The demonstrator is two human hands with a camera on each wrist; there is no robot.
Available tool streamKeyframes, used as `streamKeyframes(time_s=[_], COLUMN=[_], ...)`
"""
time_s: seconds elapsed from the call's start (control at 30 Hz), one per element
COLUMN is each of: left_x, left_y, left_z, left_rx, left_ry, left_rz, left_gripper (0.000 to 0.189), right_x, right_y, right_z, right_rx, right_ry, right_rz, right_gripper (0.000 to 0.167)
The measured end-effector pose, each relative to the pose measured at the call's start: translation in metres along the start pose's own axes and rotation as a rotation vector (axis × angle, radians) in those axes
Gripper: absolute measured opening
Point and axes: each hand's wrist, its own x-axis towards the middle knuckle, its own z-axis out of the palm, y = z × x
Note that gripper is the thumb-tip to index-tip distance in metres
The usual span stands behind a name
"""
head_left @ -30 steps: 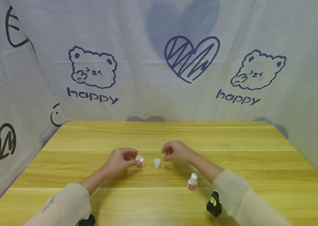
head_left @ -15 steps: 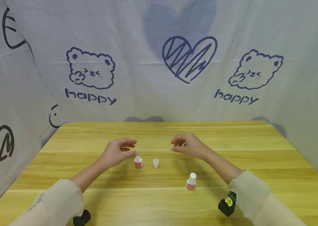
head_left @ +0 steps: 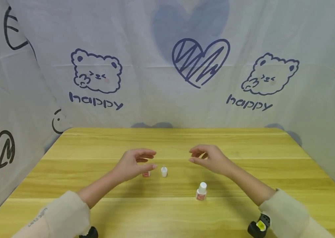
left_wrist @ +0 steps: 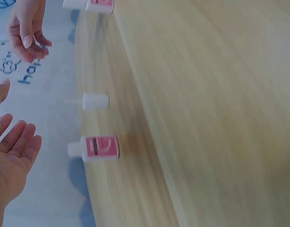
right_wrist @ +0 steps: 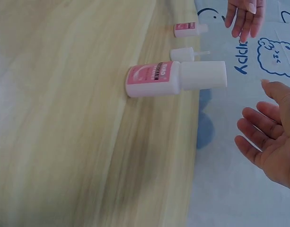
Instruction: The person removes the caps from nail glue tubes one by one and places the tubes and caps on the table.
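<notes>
My left hand (head_left: 137, 163) hovers above the table with fingers relaxed and nothing in them. In the head view it partly covers a small white bottle (head_left: 146, 174) with a pink-red label; the left wrist view shows this bottle (left_wrist: 101, 147) upright, its narrow translucent neck uncapped. Just right of it, a white cap (head_left: 164, 172) stands on the table, its thin applicator tip pointing up. My right hand (head_left: 212, 159) is also raised, loosely bent and holding nothing. Nearer to me stands a second labelled bottle (head_left: 201, 191) with its white cap on, large in the right wrist view.
The wooden table (head_left: 167, 218) reaches back to a pale cloth (head_left: 149, 89) printed with bears and hearts. Black wrist cameras hang beneath both sleeves, the right one (head_left: 259, 226) showing a yellow patch.
My left hand let go of the uncapped bottle, lifted, then shifted right in front of it. My right hand rose from beside the standing cap and moved away to the right.
</notes>
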Motion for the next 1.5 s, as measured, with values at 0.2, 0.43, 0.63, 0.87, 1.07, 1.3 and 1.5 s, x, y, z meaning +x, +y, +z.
streamKeyframes(time_s=[0.2, 0.43, 0.63, 0.87, 1.07, 1.3, 1.5], left_x=[-0.007, -0.012, -0.016, -0.02, -0.02, -0.018, -0.017], left_y=[0.003, 0.003, 0.001, 0.0, 0.001, 0.001, -0.001], left_z=[0.016, 0.035, 0.052, 0.068, 0.079, 0.095, 0.109], left_rx=[-0.024, -0.044, -0.055, -0.037, -0.017, -0.033, -0.027], left_ry=[-0.057, -0.1, -0.099, -0.118, -0.12, -0.132, -0.122], left_rz=[0.031, 0.076, 0.087, 0.055, 0.062, 0.038, 0.012], left_gripper=[0.042, 0.043, 0.047, 0.049, 0.047, 0.048, 0.046], right_x=[-0.011, -0.028, -0.044, -0.06, -0.065, -0.07, -0.075], right_y=[0.0, 0.001, 0.004, 0.009, 0.011, 0.013, 0.013], right_z=[0.0, 0.004, 0.008, 0.013, 0.017, 0.023, 0.028], right_rx=[0.01, 0.033, 0.035, 0.042, 0.053, 0.054, 0.042], right_ry=[0.033, 0.065, 0.129, 0.138, 0.125, 0.121, 0.141], right_rz=[0.013, 0.033, 0.012, -0.032, -0.048, -0.051, -0.086], right_gripper=[0.027, 0.027, 0.025, 0.03, 0.037, 0.034, 0.033])
